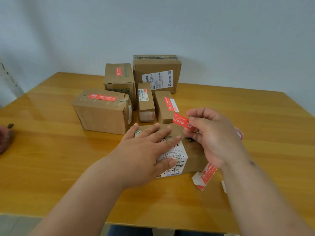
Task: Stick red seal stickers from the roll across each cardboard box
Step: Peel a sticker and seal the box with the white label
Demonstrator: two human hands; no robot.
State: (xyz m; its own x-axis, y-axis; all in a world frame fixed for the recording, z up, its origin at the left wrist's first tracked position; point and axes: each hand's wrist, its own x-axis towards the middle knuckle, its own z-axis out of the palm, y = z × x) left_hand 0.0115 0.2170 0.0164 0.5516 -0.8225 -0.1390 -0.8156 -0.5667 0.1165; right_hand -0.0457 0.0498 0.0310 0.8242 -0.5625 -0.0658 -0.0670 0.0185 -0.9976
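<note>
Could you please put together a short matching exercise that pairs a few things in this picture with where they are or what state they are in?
Column one:
1. left hand
2. right hand
3. box with the white shipping label
4. loose backing strip

Column two:
A. stands at the back, near the wall
B. lies on the table by the right forearm
C. rests flat on the nearest box
D. pinches a red seal sticker above that box

Pairs: 1-C, 2-D, 3-A, 4-B
</note>
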